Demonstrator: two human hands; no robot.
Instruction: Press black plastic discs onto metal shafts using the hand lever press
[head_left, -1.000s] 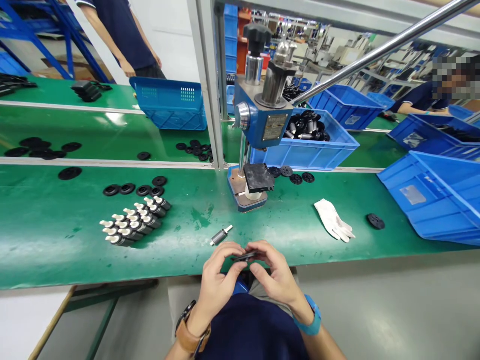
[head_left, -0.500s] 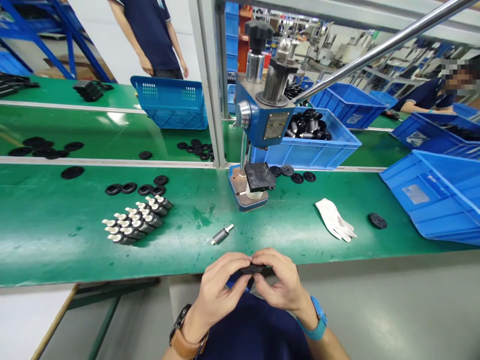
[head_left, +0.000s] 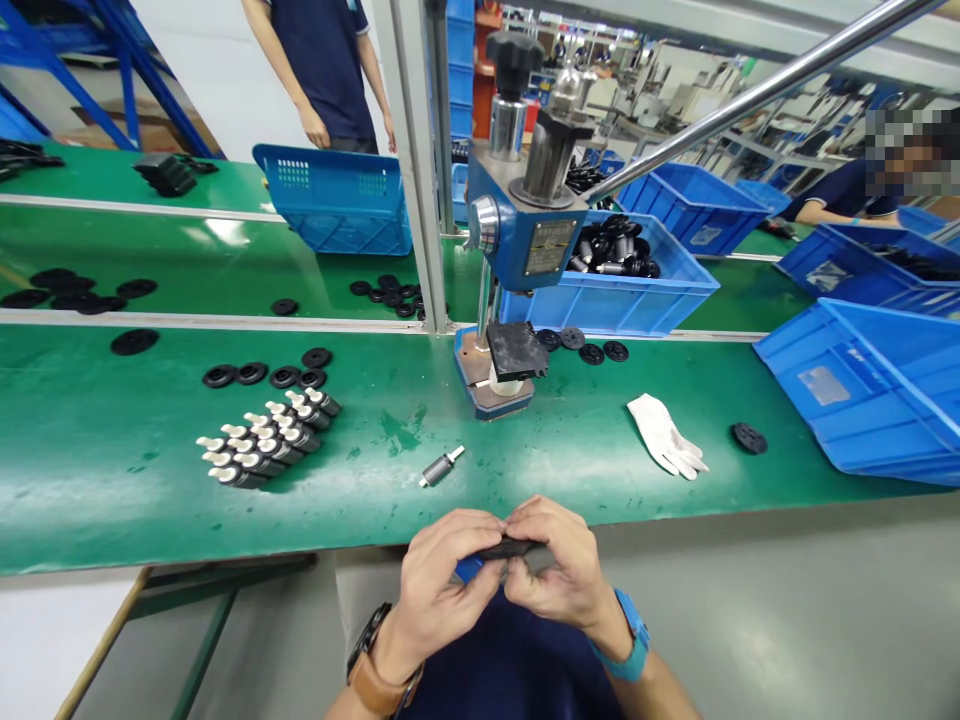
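Note:
Between my fingers, just off the bench's near edge, is a black plastic disc (head_left: 505, 548) seen nearly edge-on. My left hand (head_left: 448, 572) pinches its left side with the thumb below and the fingers above. My right hand (head_left: 556, 560) grips its right side the same way, and the fingertips of both hands meet over it. Much of the disc is hidden by my fingers. Beyond my hands a small grey cylinder with white shaft ends (head_left: 442, 467) lies on the green bench (head_left: 360, 510). Past it stands a blue lever press (head_left: 499, 375) with a black block on its base.
Left on the bench are a cluster of black cylinders with white tips (head_left: 266, 440) and several black discs (head_left: 251, 373). A white glove (head_left: 665, 437) and another disc (head_left: 748, 438) lie right, near a blue bin (head_left: 862, 390). A filled blue bin (head_left: 611, 300) stands behind the press. A person (head_left: 322, 75) stands opposite.
Both hands have drawn slightly nearer my body with the disc, and their fingers have closed in around it. The person across the bench has moved to the right.

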